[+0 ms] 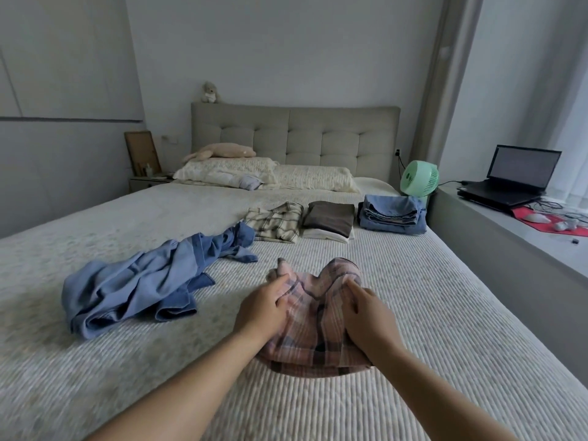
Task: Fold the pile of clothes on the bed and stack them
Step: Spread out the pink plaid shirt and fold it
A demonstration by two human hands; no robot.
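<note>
A pink plaid garment lies bunched on the bed right in front of me. My left hand grips its left side and my right hand grips its right side, lifting the far edge into two peaks. A crumpled blue denim shirt sprawls unfolded to the left. Farther back sit three folded lots in a row: a beige plaid shirt, a brown garment on a white one, and a stack of blue denim.
Two pillows and a plush toy lie by the padded headboard. A green fan stands at the bed's far right corner. A grey ledge on the right carries an open laptop and cables.
</note>
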